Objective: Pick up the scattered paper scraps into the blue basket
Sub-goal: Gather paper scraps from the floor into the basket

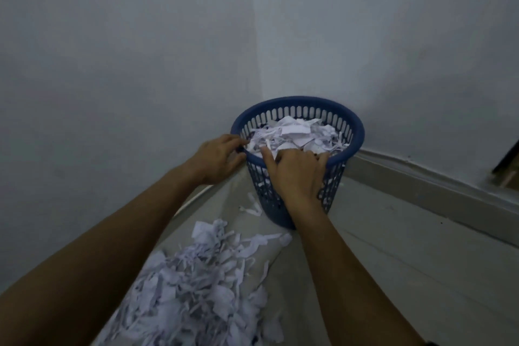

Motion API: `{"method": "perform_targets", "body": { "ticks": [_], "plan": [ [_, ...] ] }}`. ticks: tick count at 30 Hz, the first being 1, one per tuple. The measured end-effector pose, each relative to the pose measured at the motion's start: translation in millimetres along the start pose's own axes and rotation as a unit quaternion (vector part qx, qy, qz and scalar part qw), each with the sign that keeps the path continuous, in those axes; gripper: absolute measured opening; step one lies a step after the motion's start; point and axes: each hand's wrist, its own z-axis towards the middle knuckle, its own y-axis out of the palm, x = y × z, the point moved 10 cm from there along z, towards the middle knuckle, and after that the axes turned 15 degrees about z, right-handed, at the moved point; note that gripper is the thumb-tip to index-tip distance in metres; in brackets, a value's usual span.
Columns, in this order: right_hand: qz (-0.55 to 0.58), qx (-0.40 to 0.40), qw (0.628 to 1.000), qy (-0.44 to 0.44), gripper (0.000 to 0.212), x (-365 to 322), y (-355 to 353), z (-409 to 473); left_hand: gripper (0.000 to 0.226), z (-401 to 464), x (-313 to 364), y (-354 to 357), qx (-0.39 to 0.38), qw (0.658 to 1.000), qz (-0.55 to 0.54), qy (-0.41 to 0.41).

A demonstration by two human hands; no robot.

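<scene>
The blue basket [348, 123] stands on the floor in the room's corner, filled almost to its rim with white paper scraps [295, 132]. My left hand [217, 159] is at the basket's left rim, and its curled fingers grip that rim. My right hand [295, 174] lies over the near rim. Its thumb and fingers stretch forward onto the scraps inside and hold nothing that I can see. A large heap of scattered paper scraps [196, 284] lies on the floor between my forearms, and a few loose strips [254, 206] lie by the basket's foot.
Two pale walls meet right behind the basket. A skirting board [427, 185] runs along the right wall. A dark object [507, 160] shows at the right edge. Bare tiled floor [407, 247] extends to the right of the heap.
</scene>
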Motion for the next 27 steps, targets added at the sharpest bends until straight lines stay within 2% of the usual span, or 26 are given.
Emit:
{"method": "perform_targets", "body": {
  "ticks": [3,8,12,18,22,27],
  "plan": [
    [0.011,-0.005,1.0,-0.015,0.07,-6,1,-5,0.056,-23,-14,4,-0.048,0.999,-0.018,-0.019],
    [0.009,0.039,0.998,-0.055,0.058,-20,3,-14,0.064,-32,-19,21,0.03,0.989,-0.13,-0.059],
    [-0.012,0.063,0.996,-0.056,0.059,-19,6,-13,0.074,-39,-16,55,0.041,0.981,-0.174,-0.068],
    [-0.036,0.108,0.989,-0.097,0.059,-12,4,-14,0.077,-31,-26,152,0.001,0.975,-0.202,-0.09],
    [-0.045,0.16,0.978,-0.126,0.058,-6,2,-15,0.084,-15,-18,207,-0.021,0.98,-0.175,-0.088],
    [-0.02,0.206,0.964,-0.166,0.055,-7,3,-19,0.087,-5,-9,266,-0.098,0.982,-0.136,-0.085]
  ]
}}
